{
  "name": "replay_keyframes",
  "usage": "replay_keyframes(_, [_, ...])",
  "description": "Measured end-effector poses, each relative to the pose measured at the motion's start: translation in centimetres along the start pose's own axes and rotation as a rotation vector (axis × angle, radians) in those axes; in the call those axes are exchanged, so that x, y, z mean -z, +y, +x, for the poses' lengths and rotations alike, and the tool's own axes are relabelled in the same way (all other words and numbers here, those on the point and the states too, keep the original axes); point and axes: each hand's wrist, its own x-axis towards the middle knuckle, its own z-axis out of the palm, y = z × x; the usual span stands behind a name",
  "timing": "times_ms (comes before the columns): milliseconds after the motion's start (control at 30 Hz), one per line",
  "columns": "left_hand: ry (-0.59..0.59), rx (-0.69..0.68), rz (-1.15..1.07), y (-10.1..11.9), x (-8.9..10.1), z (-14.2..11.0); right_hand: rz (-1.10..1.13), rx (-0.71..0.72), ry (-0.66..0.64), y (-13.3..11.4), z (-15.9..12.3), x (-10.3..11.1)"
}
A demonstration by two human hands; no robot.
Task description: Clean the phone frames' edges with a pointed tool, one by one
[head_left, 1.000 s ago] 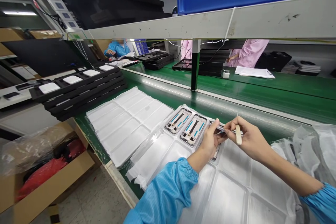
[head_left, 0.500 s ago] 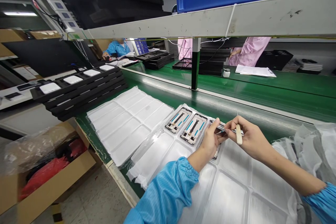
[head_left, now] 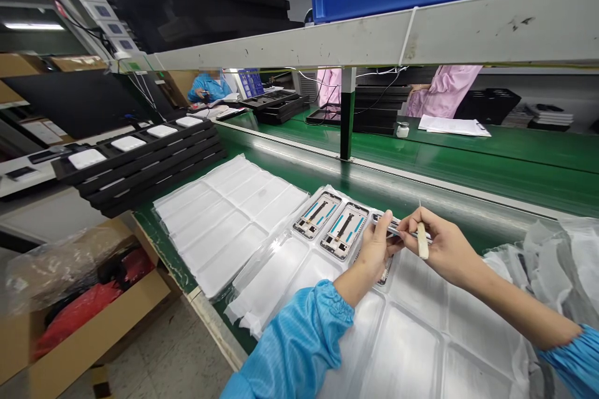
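My left hand (head_left: 374, 249) is closed around the edge of a phone frame (head_left: 392, 225), tilted above the tray and seen almost edge-on. In my right hand (head_left: 440, 243) is a slim tool with a beige handle (head_left: 422, 242), its thin tip pointing up past my fingers. The right fingertips are against or very close to the right end of the held frame. Two phone frames with blue strips (head_left: 317, 215) and a dark flex cable (head_left: 345, 230) lie in the clear plastic tray (head_left: 416, 330). Another frame (head_left: 386, 273) is partly hidden beneath my left hand.
A film-covered tray (head_left: 229, 218) lies to the left. Stacked black trays (head_left: 150, 162) stand behind it. Crumpled clear film (head_left: 561, 262) lies at right. A shelf beam (head_left: 281, 43) with a post (head_left: 347, 118) crosses ahead. An open carton (head_left: 103, 324) sits lower left; people work across the bench.
My hands stay nearly in place, with the held frame and tool shifted only slightly. A co-worker's hand in the background has moved.
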Motion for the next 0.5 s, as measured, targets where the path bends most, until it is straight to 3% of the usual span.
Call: replay_keyframes(500, [0.029, -0.058, 0.055, -0.47, 0.16, 0.23, -0.008, -0.018, 0.017, -0.27, -0.01, -0.13])
